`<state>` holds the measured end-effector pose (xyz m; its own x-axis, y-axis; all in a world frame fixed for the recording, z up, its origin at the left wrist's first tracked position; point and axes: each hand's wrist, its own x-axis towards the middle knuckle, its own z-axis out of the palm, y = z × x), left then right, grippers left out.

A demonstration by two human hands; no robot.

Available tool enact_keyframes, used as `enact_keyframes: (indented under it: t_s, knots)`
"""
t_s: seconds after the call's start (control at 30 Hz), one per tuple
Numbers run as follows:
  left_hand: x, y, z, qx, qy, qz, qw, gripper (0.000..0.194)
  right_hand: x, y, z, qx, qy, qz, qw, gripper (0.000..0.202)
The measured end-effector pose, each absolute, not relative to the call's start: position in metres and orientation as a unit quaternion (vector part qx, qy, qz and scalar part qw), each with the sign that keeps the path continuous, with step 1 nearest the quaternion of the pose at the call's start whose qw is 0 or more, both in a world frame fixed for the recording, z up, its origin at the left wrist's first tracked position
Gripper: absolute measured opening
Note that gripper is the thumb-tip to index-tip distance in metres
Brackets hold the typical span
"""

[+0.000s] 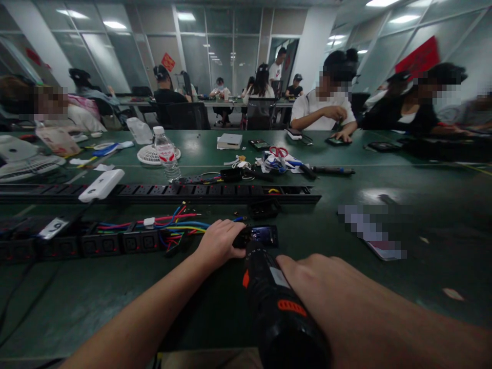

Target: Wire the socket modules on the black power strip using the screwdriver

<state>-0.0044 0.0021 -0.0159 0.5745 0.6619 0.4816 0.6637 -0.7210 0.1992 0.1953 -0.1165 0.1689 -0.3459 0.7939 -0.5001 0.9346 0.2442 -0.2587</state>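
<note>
My right hand (323,284) is wrapped round a black cordless drill (277,307) with orange accents, its nose pointing away from me. The drill's tip meets a small black housing with a bluish face (265,236); the exact contact point is hidden. My left hand (219,238) grips the left end of that housing, fingers over its top and thumb below. Red, blue, yellow and green wires (184,225) run to the left of this hand, toward a black power strip (100,245) with rows of sockets. An open black cover piece (264,209) lies just behind the housing.
A longer socket strip (215,190) lies across the green table (384,189). Behind it stand a water bottle (166,154), a small white fan (148,154) and a white box (229,141). A phone-like flat object (371,233) is at right. Several people sit beyond.
</note>
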Motion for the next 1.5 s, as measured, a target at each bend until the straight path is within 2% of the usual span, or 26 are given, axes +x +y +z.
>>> enact_keyframes:
  t_s: [0.2, 0.43, 0.5, 0.7, 0.8, 0.9, 1.0, 1.2, 1.37, 1.5]
  knots:
    - [-0.005, 0.001, -0.013, -0.888, -0.372, -0.270, 0.008, 0.035, 0.201, -0.117, 0.159, 0.530, 0.801, -0.269, 0.069, 0.030]
    - [-0.004, -0.001, -0.011, -0.888, -0.376, -0.265, 0.000, 0.037, 0.205, -0.119, 0.157, 0.528, 0.810, -0.250, 0.061, 0.039]
    - [-0.004, -0.001, -0.010, -0.888, -0.377, -0.264, -0.002, 0.037, 0.204, -0.119, 0.157, 0.525, 0.814, -0.243, 0.052, 0.035]
    - [-0.004, -0.001, -0.010, -0.892, -0.372, -0.257, -0.003, 0.039, 0.192, -0.117, 0.179, 0.555, 0.790, -0.239, 0.106, 0.034]
    - [-0.004, -0.001, -0.011, -0.892, -0.371, -0.259, 0.000, 0.037, 0.189, -0.118, 0.186, 0.563, 0.780, -0.247, 0.117, 0.027]
    - [-0.004, -0.001, -0.010, -0.891, -0.371, -0.262, -0.001, 0.037, 0.191, -0.118, 0.183, 0.567, 0.770, -0.264, 0.130, 0.036]
    - [-0.004, -0.002, -0.010, -0.891, -0.371, -0.263, -0.001, 0.037, 0.194, -0.117, 0.178, 0.555, 0.777, -0.268, 0.129, 0.045]
    - [-0.004, -0.001, -0.013, -0.886, -0.376, -0.270, -0.001, 0.038, 0.194, -0.115, 0.177, 0.556, 0.772, -0.272, 0.144, 0.030]
    - [-0.005, 0.000, -0.014, -0.888, -0.371, -0.271, -0.001, 0.038, 0.198, -0.114, 0.173, 0.549, 0.784, -0.262, 0.124, 0.039]
    - [-0.005, 0.000, -0.014, -0.889, -0.371, -0.268, 0.004, 0.039, 0.194, -0.113, 0.180, 0.559, 0.779, -0.249, 0.138, 0.034]
